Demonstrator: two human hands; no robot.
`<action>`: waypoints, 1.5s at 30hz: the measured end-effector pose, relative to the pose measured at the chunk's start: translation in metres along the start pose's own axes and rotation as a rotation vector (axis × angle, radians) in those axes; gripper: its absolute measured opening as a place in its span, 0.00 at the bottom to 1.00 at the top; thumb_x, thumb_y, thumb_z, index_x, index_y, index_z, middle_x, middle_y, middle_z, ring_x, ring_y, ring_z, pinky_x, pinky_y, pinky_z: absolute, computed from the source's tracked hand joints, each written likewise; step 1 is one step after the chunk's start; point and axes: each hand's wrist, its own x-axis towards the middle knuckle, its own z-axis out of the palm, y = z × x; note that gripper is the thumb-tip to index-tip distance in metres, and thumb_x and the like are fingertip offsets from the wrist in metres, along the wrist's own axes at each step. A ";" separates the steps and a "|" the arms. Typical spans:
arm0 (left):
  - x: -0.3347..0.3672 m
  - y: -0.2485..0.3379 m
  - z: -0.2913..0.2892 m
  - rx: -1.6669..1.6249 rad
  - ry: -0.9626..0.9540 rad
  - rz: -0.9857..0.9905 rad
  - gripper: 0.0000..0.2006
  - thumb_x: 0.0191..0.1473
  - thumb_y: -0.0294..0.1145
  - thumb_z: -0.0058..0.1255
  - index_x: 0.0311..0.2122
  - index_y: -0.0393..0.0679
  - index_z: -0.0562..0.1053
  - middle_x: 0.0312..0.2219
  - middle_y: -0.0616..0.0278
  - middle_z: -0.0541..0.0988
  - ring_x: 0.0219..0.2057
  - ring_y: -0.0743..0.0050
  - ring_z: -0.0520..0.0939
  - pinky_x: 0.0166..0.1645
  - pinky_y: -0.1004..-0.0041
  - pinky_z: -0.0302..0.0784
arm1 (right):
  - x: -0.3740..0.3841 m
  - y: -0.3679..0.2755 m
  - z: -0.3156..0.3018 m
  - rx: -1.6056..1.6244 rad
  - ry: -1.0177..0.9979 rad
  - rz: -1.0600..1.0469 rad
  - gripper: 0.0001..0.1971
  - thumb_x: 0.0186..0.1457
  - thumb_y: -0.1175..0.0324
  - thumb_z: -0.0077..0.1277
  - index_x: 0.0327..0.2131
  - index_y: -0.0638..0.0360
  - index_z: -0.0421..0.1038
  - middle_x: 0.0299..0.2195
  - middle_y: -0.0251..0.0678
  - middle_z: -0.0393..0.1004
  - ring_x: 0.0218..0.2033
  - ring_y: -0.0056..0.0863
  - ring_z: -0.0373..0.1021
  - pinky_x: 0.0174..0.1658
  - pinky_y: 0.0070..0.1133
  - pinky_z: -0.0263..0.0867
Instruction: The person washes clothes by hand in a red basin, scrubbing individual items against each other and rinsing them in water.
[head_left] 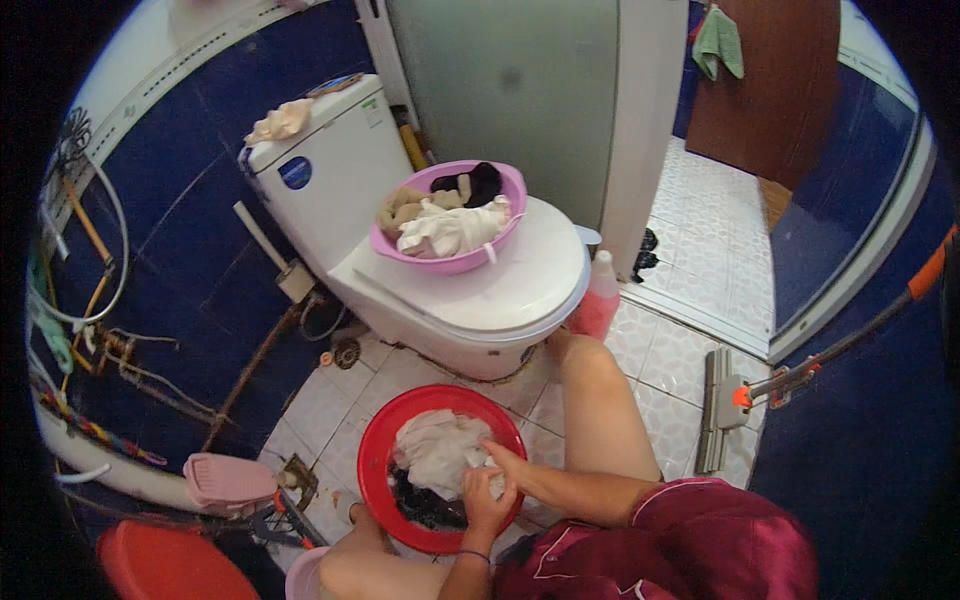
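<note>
A red basin (371,470) sits on the tiled floor between my legs. In it lies a bunched white garment (440,447), with dark cloth (425,503) and what looks like water below it. At the basin's right side my left hand (486,503) and my right hand (510,466) are close together, fingers curled round part of the white cloth. Exactly how each hand grips it is partly hidden. On the closed toilet lid stands a pink basin (460,265) with white, beige and black clothes in it.
The white toilet (450,330) stands just beyond the red basin. A bottle of pink liquid (597,298) is beside it. A floor squeegee mop (722,410) leans at the right. At lower left are a pink plastic scoop-like item (230,481) and a red tub (175,560).
</note>
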 end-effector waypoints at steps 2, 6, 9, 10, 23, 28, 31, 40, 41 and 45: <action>0.005 0.009 0.000 0.075 0.027 0.116 0.14 0.33 0.33 0.50 0.29 0.42 0.65 0.28 0.55 0.65 0.34 0.57 0.65 0.41 0.64 0.58 | -0.002 -0.003 0.001 -0.045 0.069 0.056 0.23 0.41 0.44 0.39 0.22 0.57 0.65 0.19 0.37 0.67 0.20 0.34 0.64 0.29 0.35 0.59; -0.006 -0.019 -0.004 0.047 0.092 0.057 0.15 0.33 0.37 0.50 0.29 0.42 0.65 0.30 0.54 0.63 0.34 0.57 0.64 0.41 0.64 0.58 | 0.007 0.007 0.023 0.024 -0.010 0.169 0.21 0.41 0.45 0.40 0.14 0.54 0.62 0.14 0.34 0.65 0.15 0.30 0.62 0.22 0.30 0.60; -0.004 -0.015 0.009 -0.133 0.134 -0.021 0.13 0.35 0.36 0.48 0.27 0.40 0.64 0.28 0.55 0.63 0.33 0.58 0.64 0.40 0.66 0.58 | 0.017 0.008 0.002 -0.037 0.074 -0.004 0.18 0.43 0.48 0.39 0.18 0.54 0.60 0.18 0.34 0.65 0.17 0.25 0.60 0.25 0.27 0.59; -0.003 -0.015 0.010 -0.161 0.154 -0.045 0.12 0.36 0.36 0.47 0.25 0.39 0.63 0.27 0.55 0.63 0.32 0.58 0.64 0.39 0.66 0.59 | 0.018 0.008 0.001 -0.023 0.079 -0.013 0.18 0.43 0.49 0.40 0.18 0.54 0.59 0.18 0.33 0.64 0.16 0.25 0.60 0.24 0.26 0.59; -0.003 -0.078 0.058 0.239 0.241 -0.145 0.17 0.47 0.39 0.30 0.20 0.33 0.63 0.24 0.43 0.66 0.30 0.47 0.66 0.35 0.60 0.60 | 0.039 0.012 -0.015 -0.039 0.086 -0.245 0.14 0.44 0.53 0.41 0.20 0.54 0.63 0.16 0.30 0.64 0.17 0.22 0.61 0.21 0.20 0.60; 0.005 -0.053 0.057 -0.191 0.097 -0.446 0.16 0.48 0.38 0.30 0.26 0.34 0.65 0.26 0.45 0.67 0.32 0.50 0.66 0.37 0.64 0.61 | 0.037 0.008 -0.039 -0.087 0.084 -0.421 0.14 0.44 0.54 0.41 0.20 0.54 0.64 0.16 0.30 0.65 0.16 0.21 0.62 0.20 0.20 0.60; 0.008 -0.063 0.030 -0.500 0.150 -0.568 0.11 0.45 0.33 0.33 0.29 0.36 0.63 0.29 0.52 0.65 0.33 0.61 0.65 0.38 0.67 0.60 | 0.008 0.005 0.012 -0.234 0.131 -0.411 0.15 0.43 0.55 0.43 0.24 0.57 0.64 0.19 0.30 0.64 0.21 0.22 0.63 0.26 0.22 0.60; -0.024 -0.169 0.044 -0.766 0.073 -0.506 0.25 0.41 0.35 0.44 0.46 0.39 0.55 0.39 0.54 0.62 0.40 0.65 0.63 0.45 0.71 0.57 | -0.024 -0.004 0.073 -1.149 -0.114 -0.433 0.13 0.30 0.68 0.46 0.25 0.60 0.63 0.19 0.30 0.64 0.20 0.21 0.60 0.23 0.17 0.58; -0.028 -0.184 0.054 -1.161 0.169 -0.560 0.24 0.40 0.35 0.46 0.44 0.38 0.57 0.38 0.54 0.63 0.39 0.66 0.65 0.44 0.71 0.58 | -0.020 -0.004 0.078 -1.200 -0.173 -0.437 0.15 0.29 0.68 0.46 0.27 0.59 0.63 0.19 0.30 0.64 0.21 0.22 0.61 0.25 0.18 0.58; -0.009 -0.104 0.031 -0.681 0.053 -0.448 0.18 0.37 0.31 0.48 0.36 0.37 0.62 0.27 0.57 0.68 0.30 0.65 0.68 0.37 0.73 0.63 | -0.024 -0.017 0.043 -1.488 -0.034 -0.575 0.19 0.27 0.68 0.47 0.31 0.58 0.63 0.23 0.34 0.65 0.26 0.28 0.62 0.30 0.22 0.58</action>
